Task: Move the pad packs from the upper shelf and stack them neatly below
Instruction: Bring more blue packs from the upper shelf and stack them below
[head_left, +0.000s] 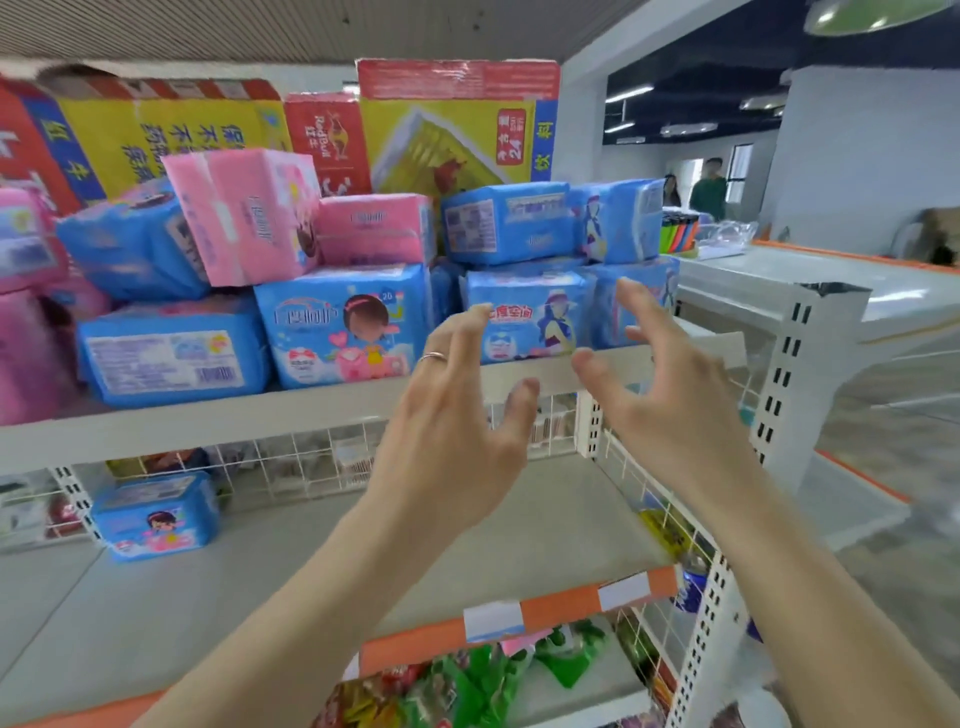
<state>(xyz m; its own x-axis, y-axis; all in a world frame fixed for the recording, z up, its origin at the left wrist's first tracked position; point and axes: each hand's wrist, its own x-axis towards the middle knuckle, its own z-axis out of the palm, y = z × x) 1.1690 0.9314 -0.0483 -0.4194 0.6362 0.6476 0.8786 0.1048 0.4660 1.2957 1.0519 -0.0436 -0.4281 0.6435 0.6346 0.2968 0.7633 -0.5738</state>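
Several blue and pink pad packs are piled on the upper shelf (208, 421). A blue pack with a girl in a hat (524, 317) lies at the shelf's right front. Both my hands are raised just in front of it, empty. My left hand (457, 415), with a ring, has its fingers spread, the fingertips close to the pack's left edge. My right hand (660, 384) is open beside the pack's right side. One blue pad pack (156, 514) stands alone at the back left of the lower shelf (363, 561).
Red and yellow cartons (447, 124) stand behind the packs. A wire grille (291, 462) backs the lower shelf, and an orange price strip (519, 613) edges its front. Snack bags (467, 686) lie beneath. A white counter (779, 280) is at right, with two people far behind.
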